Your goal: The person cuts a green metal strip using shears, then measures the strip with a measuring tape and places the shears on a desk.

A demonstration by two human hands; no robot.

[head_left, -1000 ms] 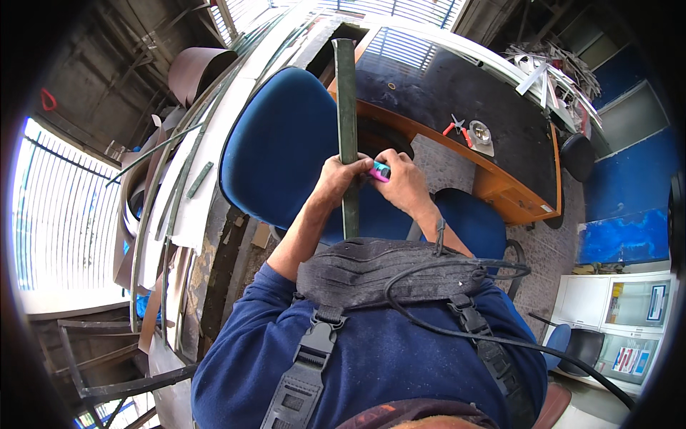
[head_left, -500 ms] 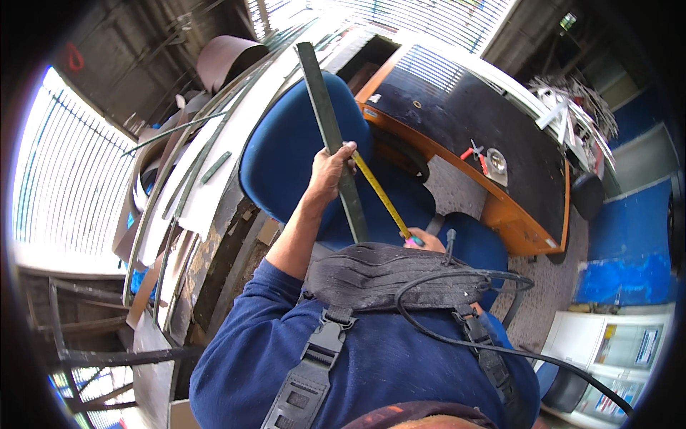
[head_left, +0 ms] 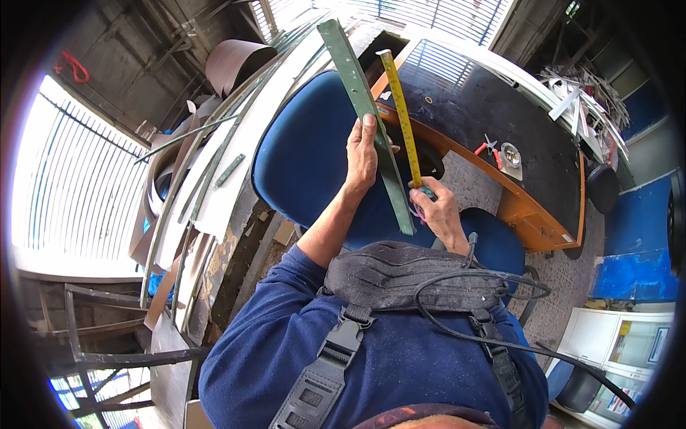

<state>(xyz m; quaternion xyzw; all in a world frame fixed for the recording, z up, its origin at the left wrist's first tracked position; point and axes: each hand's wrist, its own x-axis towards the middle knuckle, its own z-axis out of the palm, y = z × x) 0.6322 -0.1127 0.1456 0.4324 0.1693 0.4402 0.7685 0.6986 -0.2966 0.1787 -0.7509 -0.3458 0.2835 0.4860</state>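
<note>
My left hand (head_left: 362,154) grips a long, flat green strip (head_left: 348,68) near its middle, thumb lying across its face. The strip is tilted, its far end up toward the window and its near end above the blue chair. In my right hand (head_left: 443,211) is a tape measure, its case mostly hidden by my fingers, with bits of teal and pink showing. Its yellow blade (head_left: 403,114) stands out away from me, beside the strip and apart from it. A blue chair (head_left: 300,143) is below both hands.
A black-topped desk (head_left: 457,100) with orange wood sides stands ahead right, holding red-handled pliers (head_left: 490,145) and a small round dish (head_left: 510,155). White sheets and green strips (head_left: 230,170) lie at left. A black cable (head_left: 457,275) loops over my chest pack.
The green strip has risen and moved right with my left hand. My right hand has come forward into fuller view, and the tape blade now points up, its hooked end away from my left hand.
</note>
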